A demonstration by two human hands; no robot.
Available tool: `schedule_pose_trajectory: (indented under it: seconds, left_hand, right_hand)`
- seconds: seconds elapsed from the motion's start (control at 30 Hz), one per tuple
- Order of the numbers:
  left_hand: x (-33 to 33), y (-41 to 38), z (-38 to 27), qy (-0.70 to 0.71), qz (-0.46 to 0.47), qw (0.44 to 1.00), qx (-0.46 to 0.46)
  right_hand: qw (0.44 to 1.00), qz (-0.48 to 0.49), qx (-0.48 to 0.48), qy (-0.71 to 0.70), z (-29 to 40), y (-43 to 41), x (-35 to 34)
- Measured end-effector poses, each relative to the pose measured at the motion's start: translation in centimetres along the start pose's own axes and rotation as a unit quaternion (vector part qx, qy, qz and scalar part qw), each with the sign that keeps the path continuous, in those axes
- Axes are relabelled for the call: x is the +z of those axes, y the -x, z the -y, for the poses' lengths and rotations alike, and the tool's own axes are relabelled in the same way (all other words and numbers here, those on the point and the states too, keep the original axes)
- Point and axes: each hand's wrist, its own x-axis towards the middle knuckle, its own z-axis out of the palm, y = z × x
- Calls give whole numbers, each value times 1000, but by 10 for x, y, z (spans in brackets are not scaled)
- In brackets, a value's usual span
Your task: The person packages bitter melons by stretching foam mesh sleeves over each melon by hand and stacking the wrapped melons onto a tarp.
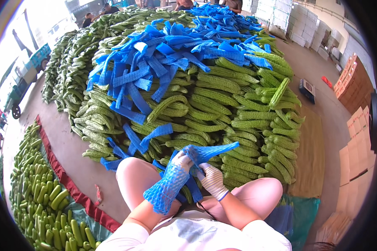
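Blue foam net sleeves cover my left hand [183,160] and forearm. At its fingertips another blue net sleeve [207,153] is bunched, its tail pointing right. My right hand [213,178], in a striped knit glove, pinches the lower edge of that net close to my left fingers. Before my crossed legs rises a large pile of green bitter gourds [243,163], laid in rows. Loose flat blue net sleeves [130,78] are strewn over the pile's top and left part, and a few lie between my knees.
At the lower left, smaller green gourds [55,235] lie on a sheet with a red cloth edge [69,185]. Cardboard boxes [353,81] and a dark scale-like device [307,91] stand at right. Several people are behind the pile; a cart [39,58] stands at left.
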Motion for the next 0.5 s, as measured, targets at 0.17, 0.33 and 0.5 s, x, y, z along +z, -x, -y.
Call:
schedule_pose_trajectory:
  seconds: [0.17,0.33,0.5]
  left_hand:
    - [-27,-18,25,17,63,996,58]
    - [-22,-12,3,-556,215,790,146]
    - [-10,-24,-12,-634,337,691,83]
  right_hand:
    - [982,-89,4,-164,-10,-8,11]
    - [894,33,102,-435,33,-14,-10]
    - [938,124,16,-322,38,9,-3]
